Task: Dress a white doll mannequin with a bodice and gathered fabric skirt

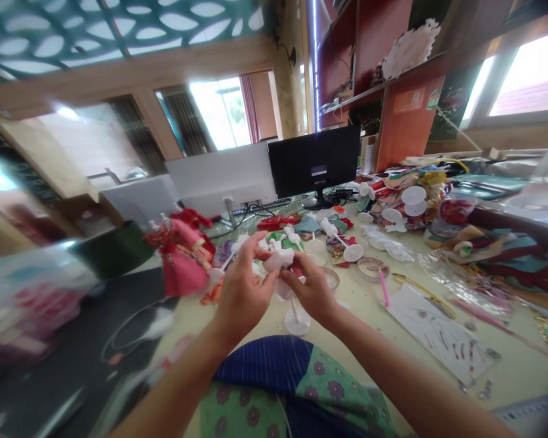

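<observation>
Both my hands meet over the near edge of the table around a small white figurine (279, 258), its finer shape blurred. My left hand (243, 291) curls its thumb and fingers around the left side of it. Thumb and fingers of my right hand (314, 291) pinch its right side. Just below stands a white round-based stand (297, 320); whether the figurine is fixed to it I cannot tell. Behind my fingers lie more white figures, one of them a white figure on a round base (335, 234), among coloured cloth pieces. A doll in a red dress (185, 267) stands to the left.
A black monitor (317, 164) and a white monitor back (221, 179) stand behind. Tape rolls (372, 269), a pink pen (383, 288) and a white sheet with small beads (438, 337) lie to the right. Fabric scraps (506, 258) are heaped beyond. A dark green bin (114, 250) is at left.
</observation>
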`<state>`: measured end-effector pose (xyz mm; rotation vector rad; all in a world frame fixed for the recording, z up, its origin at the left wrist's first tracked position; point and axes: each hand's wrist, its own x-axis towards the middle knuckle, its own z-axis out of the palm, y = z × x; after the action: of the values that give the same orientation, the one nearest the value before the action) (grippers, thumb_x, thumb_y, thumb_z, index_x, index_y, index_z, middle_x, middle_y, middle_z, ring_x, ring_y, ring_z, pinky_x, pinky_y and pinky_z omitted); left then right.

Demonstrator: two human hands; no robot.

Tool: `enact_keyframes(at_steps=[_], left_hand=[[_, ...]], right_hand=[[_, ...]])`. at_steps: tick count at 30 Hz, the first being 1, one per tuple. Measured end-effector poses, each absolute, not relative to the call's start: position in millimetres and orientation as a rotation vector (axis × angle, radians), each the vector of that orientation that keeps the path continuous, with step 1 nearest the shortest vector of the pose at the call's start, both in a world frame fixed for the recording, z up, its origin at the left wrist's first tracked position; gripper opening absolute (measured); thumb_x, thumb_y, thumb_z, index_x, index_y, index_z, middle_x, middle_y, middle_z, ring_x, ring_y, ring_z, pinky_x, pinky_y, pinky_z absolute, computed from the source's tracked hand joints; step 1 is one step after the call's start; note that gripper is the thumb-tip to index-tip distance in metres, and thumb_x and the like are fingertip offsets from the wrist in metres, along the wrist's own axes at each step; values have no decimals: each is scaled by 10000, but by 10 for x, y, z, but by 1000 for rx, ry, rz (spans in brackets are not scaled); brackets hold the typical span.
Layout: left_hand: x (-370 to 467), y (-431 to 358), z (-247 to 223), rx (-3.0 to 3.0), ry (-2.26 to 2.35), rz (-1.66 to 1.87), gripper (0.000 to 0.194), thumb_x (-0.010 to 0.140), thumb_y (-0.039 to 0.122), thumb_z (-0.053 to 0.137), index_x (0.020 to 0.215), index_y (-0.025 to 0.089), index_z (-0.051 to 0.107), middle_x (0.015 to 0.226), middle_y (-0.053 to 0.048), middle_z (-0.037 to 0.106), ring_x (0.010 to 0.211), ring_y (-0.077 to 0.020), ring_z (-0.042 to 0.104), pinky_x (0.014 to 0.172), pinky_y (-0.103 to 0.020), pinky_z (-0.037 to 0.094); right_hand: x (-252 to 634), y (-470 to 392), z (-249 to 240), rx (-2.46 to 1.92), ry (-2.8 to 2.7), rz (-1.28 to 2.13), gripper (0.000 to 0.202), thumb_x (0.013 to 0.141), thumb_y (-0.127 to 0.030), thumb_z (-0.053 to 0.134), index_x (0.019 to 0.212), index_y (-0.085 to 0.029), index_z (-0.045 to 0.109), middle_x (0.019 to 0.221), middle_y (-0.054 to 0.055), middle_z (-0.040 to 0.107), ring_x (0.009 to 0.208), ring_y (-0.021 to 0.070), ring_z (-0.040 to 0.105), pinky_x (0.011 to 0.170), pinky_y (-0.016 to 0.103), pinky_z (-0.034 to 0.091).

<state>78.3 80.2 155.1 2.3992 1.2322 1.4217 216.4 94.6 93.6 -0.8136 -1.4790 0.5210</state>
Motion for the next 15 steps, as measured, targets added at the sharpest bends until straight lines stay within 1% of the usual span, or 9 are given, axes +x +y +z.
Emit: enact_keyframes(at_steps=[5,8,12,15], left_hand=[[769,810,1579,2342,1236,1399,632,726,110,613,1299,250,384,919,-26,616,887,-166,611,701,-255,538],[750,823,1599,2300,1172,1380,655,745,133,616,1337,254,361,911,-22,627,890,-161,615,735,-267,540],[715,832,1609,2265,1147,1363,658,765,163,624,1358,255,356,909,-22,645,893,-154,619,811,-304,524],[700,840,1605,2235,1154,1352,632,772,185,628,1348,251,377,922,-28,650,890,-155,618,818,-309,520]], right_hand=[[2136,940,907,-830,-1457,461,223,832,-272,563,1040,-200,527,927,49,621,819,178,583,747,317,467],[2142,925,915,-834,-1459,406,214,827,-260,569,1029,-204,525,899,37,620,803,172,578,734,304,462],[2151,918,922,-847,-1464,408,195,828,-262,576,1009,-209,526,871,23,612,792,163,575,719,285,454],[2148,926,922,-843,-1465,412,187,831,-263,575,1002,-206,529,876,22,612,799,161,577,721,280,453]])
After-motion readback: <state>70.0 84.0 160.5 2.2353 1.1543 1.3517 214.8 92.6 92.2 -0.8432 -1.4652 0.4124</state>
